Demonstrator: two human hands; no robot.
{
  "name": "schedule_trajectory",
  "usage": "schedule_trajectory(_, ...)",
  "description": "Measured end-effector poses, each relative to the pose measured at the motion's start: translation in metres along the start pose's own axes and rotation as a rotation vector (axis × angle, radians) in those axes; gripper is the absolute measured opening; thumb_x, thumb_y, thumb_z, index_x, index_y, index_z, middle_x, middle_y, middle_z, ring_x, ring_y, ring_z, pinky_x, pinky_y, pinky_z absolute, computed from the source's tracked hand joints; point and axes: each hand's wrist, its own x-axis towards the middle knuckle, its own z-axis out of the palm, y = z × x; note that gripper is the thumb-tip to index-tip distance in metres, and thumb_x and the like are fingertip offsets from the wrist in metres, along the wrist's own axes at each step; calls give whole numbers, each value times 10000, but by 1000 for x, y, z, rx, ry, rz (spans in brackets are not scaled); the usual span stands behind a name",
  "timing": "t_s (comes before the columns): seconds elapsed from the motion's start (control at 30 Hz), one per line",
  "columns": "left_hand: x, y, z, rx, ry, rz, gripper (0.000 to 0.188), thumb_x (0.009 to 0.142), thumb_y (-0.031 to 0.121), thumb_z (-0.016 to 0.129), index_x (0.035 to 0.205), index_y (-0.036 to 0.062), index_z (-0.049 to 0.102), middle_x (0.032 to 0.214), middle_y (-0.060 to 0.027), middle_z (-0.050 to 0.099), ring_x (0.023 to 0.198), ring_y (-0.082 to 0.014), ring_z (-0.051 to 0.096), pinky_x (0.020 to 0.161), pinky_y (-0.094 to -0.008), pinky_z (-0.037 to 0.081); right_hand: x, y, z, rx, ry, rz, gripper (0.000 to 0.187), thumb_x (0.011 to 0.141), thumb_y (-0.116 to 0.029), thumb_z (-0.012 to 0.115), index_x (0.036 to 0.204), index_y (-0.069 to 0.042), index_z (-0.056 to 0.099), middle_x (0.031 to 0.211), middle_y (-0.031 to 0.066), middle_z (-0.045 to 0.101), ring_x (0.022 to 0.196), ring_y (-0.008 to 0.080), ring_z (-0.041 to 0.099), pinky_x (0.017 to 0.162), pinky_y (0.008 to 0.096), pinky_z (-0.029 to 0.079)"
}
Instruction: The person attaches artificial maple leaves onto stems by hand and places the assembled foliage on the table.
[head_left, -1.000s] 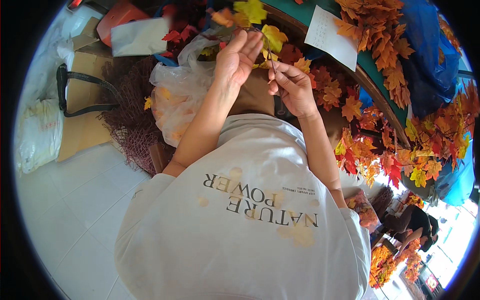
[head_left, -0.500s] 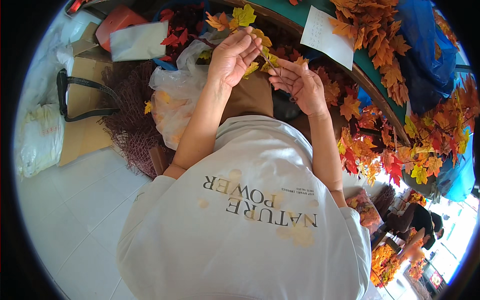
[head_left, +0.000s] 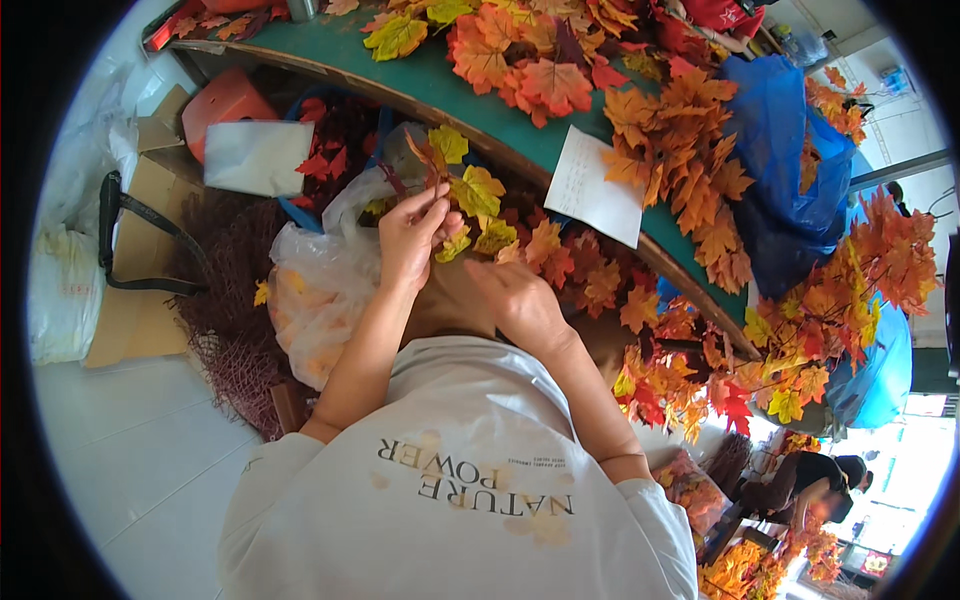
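My left hand (head_left: 412,235) is closed, thumb and fingers pinching the stem of an artificial maple leaf spray (head_left: 478,190). Yellow-green leaves with a touch of orange stand out above and beside the fingertips. Lower and to the right, my right hand (head_left: 522,302) hovers over my lap with its back turned up. Its fingers point toward the left hand but are partly hidden and smeared, so I cannot see whether they hold anything. Just beyond it hang orange artificial leaves (head_left: 548,250) under the table edge.
A green table (head_left: 330,38) with a wooden edge carries heaped leaves, a paper sheet (head_left: 598,188) and a blue bag (head_left: 780,160). To the left are a clear plastic bag (head_left: 315,320), purplish netting (head_left: 230,290) and a cardboard box (head_left: 140,250). Another person (head_left: 812,480) works at lower right.
Both hands were raised together at a thin stem; now the right hand has dropped away toward my lap and turned over. The left keeps the spray. The view has shifted, showing more table.
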Motion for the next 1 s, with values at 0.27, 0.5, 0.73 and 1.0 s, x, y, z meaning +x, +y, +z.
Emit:
schedule_trajectory(0.27,17,-16,-26,659,-102,127,154,857,-18,561,984,-51,641,783,-37,579,594,-116,594,496,-235,479,144,108,-51,-75,512,126,92,802,-76,638,869,-16,659,757,131,623,616,263,583,569,332,475)
schedule_trajectory(0.5,16,-10,-26,466,-329,-184,145,832,-20,577,967,-37,626,730,-43,589,521,-88,529,467,-213,441,226,167,-33,-490,402,128,161,797,-171,631,878,-32,623,912,166,542,821,340,573,683,393,509)
schedule_trajectory(0.73,21,-7,-34,480,-384,-201,149,830,11,606,966,-48,630,725,-48,606,543,-91,554,486,-224,460,230,196,-28,-481,148,379,190,809,-189,626,836,-2,641,873,184,609,831,334,585,765,416,483)
schedule_trajectory(1.0,25,-5,-39,96,-311,-362,164,825,48,641,974,-18,626,771,-44,610,587,-110,591,521,-232,502,220,189,-60,51,199,485,120,733,-118,655,780,-14,692,685,129,655,626,229,651,630,328,516)
